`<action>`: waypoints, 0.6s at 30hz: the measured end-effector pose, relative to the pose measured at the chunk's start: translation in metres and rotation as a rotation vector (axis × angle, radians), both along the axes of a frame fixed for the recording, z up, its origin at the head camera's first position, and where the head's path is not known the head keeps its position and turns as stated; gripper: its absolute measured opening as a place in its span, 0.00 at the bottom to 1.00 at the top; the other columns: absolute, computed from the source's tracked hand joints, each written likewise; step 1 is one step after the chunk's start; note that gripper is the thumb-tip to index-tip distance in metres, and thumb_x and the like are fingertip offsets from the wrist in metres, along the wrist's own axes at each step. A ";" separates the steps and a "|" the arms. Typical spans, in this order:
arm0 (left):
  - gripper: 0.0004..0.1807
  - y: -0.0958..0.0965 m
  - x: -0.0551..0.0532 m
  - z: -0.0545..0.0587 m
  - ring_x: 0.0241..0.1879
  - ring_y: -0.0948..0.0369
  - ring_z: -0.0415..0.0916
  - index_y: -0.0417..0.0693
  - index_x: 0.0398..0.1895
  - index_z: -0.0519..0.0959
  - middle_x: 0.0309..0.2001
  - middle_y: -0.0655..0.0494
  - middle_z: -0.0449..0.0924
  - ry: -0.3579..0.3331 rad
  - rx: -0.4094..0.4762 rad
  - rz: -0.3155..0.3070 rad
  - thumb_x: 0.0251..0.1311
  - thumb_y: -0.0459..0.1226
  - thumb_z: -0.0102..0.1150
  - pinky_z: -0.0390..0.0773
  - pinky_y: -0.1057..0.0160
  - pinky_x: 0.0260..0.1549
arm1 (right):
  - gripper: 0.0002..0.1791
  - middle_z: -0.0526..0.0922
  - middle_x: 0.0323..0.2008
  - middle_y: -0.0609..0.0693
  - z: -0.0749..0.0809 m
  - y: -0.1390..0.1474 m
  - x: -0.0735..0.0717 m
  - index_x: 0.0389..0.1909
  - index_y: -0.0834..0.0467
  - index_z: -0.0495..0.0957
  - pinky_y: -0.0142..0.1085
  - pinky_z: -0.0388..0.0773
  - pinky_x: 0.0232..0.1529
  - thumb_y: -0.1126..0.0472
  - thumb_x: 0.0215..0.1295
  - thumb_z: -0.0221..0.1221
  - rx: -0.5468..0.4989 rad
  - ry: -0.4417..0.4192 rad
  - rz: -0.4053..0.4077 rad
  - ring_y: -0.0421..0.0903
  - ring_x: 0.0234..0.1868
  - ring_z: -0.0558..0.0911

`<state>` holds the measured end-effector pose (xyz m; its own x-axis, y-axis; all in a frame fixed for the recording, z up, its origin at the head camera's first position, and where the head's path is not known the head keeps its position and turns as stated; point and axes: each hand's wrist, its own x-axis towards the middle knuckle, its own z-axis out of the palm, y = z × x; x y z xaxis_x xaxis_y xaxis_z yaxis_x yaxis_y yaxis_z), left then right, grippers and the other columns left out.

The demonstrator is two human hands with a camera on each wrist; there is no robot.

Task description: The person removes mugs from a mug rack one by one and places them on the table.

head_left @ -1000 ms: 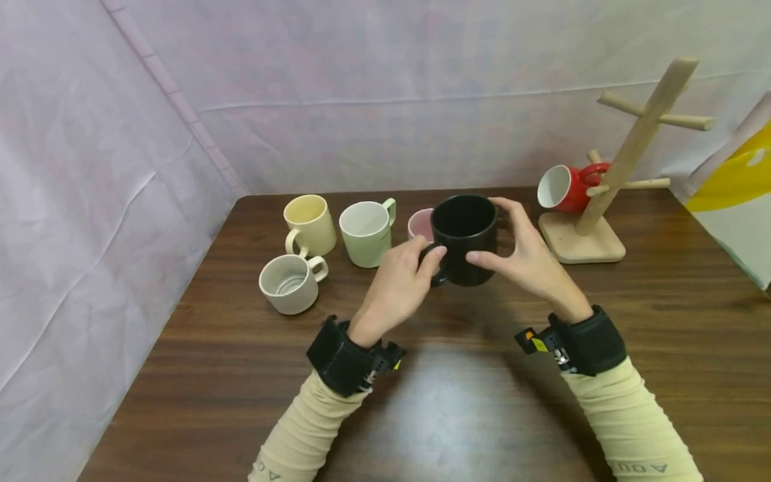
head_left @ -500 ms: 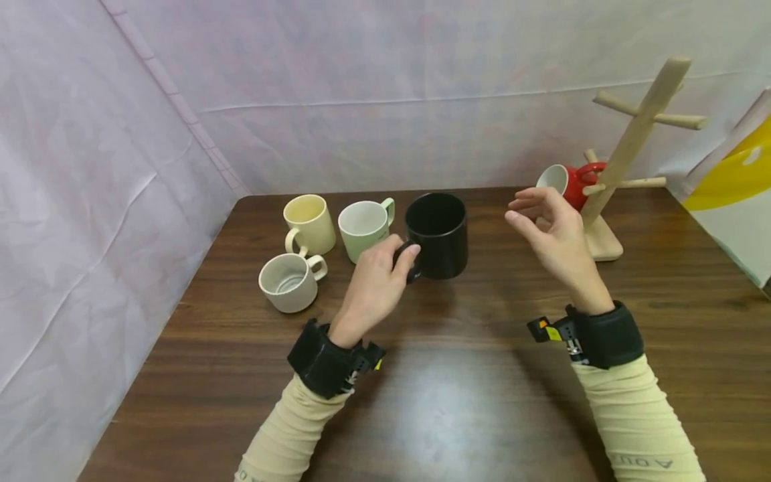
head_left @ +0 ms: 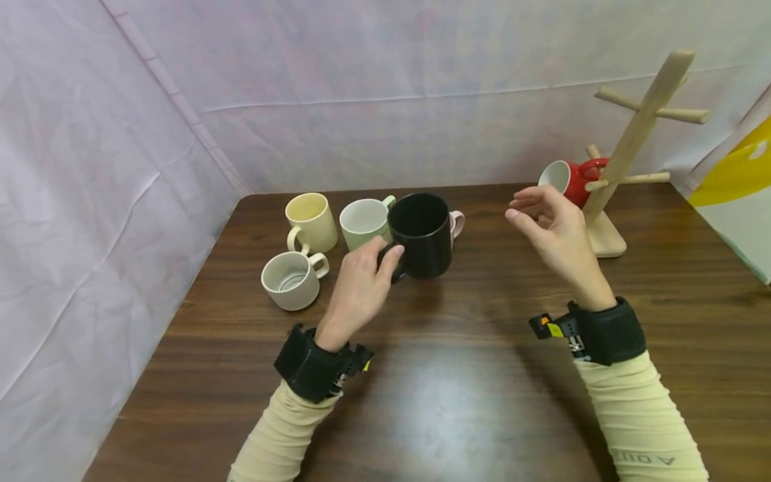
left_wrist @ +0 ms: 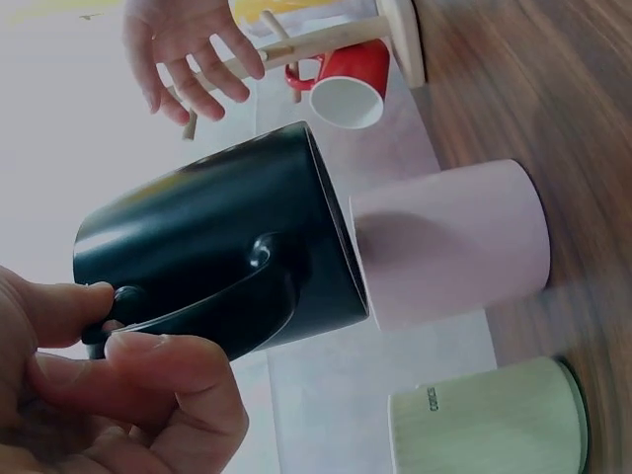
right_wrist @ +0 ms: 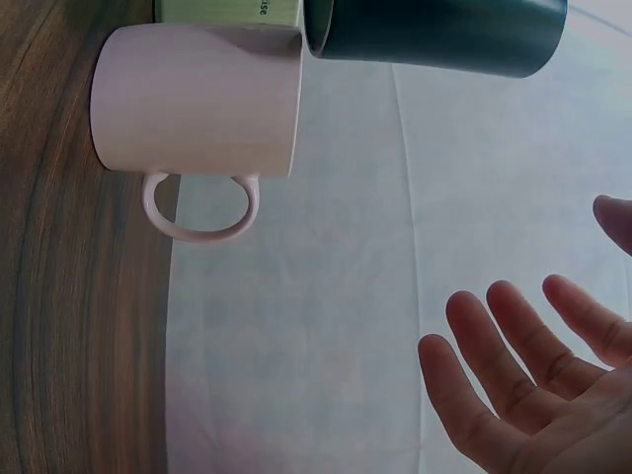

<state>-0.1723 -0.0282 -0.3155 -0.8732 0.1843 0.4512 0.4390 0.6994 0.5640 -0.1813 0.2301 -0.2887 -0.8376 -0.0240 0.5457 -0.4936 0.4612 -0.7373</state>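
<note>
My left hand [head_left: 357, 288] pinches the handle of a black mug [head_left: 421, 237] between thumb and fingers. The mug is off the table, its mouth facing up. Behind it in the head view stands a pink mug, with only its handle [head_left: 458, 223] showing; the right wrist view gives its whole side [right_wrist: 197, 104]. A light green mug [head_left: 359, 227] stands just left of the black one, partly covered. My right hand [head_left: 557, 234] hovers with loosely bent fingers, holding nothing, in front of a red mug [head_left: 575, 184] that hangs on a wooden mug tree [head_left: 638, 134].
On the left of the brown table [head_left: 470, 402] stand a yellow mug [head_left: 316, 224] and, nearer me, a ribbed grey-white mug [head_left: 291, 288]. Pale cloth [head_left: 373, 87] lines the back and left side. Something yellow [head_left: 737, 175] shows at the right edge.
My right hand has let go of the black mug and moved right. My left hand has carried the mug left by its handle, uncovering the pink mug's handle.
</note>
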 end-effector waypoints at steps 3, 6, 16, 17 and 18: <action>0.13 -0.004 0.001 0.000 0.25 0.60 0.66 0.47 0.24 0.70 0.22 0.55 0.68 -0.007 0.006 0.007 0.64 0.43 0.46 0.68 0.59 0.24 | 0.13 0.77 0.37 0.59 0.000 -0.001 0.000 0.43 0.69 0.70 0.28 0.68 0.33 0.68 0.58 0.56 -0.004 0.009 0.009 0.43 0.34 0.76; 0.13 -0.009 0.002 -0.001 0.24 0.60 0.66 0.48 0.24 0.69 0.21 0.55 0.67 -0.015 0.009 0.015 0.65 0.43 0.46 0.68 0.59 0.23 | 0.13 0.77 0.38 0.62 0.000 -0.001 -0.001 0.43 0.69 0.71 0.28 0.68 0.33 0.67 0.58 0.56 -0.004 0.009 0.012 0.43 0.34 0.76; 0.15 -0.022 0.003 -0.005 0.23 0.59 0.64 0.47 0.22 0.67 0.21 0.54 0.65 -0.028 -0.009 0.046 0.65 0.43 0.45 0.66 0.59 0.22 | 0.14 0.77 0.38 0.61 -0.001 0.000 -0.001 0.43 0.68 0.71 0.29 0.67 0.34 0.65 0.58 0.56 -0.018 -0.002 0.023 0.41 0.35 0.76; 0.15 -0.023 0.003 -0.005 0.23 0.59 0.64 0.47 0.22 0.67 0.20 0.53 0.65 -0.031 -0.013 0.048 0.65 0.43 0.45 0.66 0.59 0.22 | 0.14 0.77 0.38 0.60 -0.001 0.000 -0.001 0.43 0.68 0.71 0.30 0.67 0.35 0.65 0.58 0.56 -0.018 -0.006 0.023 0.41 0.35 0.76; 0.15 -0.024 0.002 -0.006 0.23 0.59 0.64 0.47 0.22 0.67 0.21 0.53 0.65 -0.034 -0.015 0.049 0.65 0.43 0.45 0.66 0.59 0.22 | 0.14 0.77 0.38 0.59 -0.001 0.000 0.000 0.43 0.67 0.71 0.30 0.67 0.35 0.65 0.58 0.56 -0.018 -0.009 0.022 0.41 0.35 0.76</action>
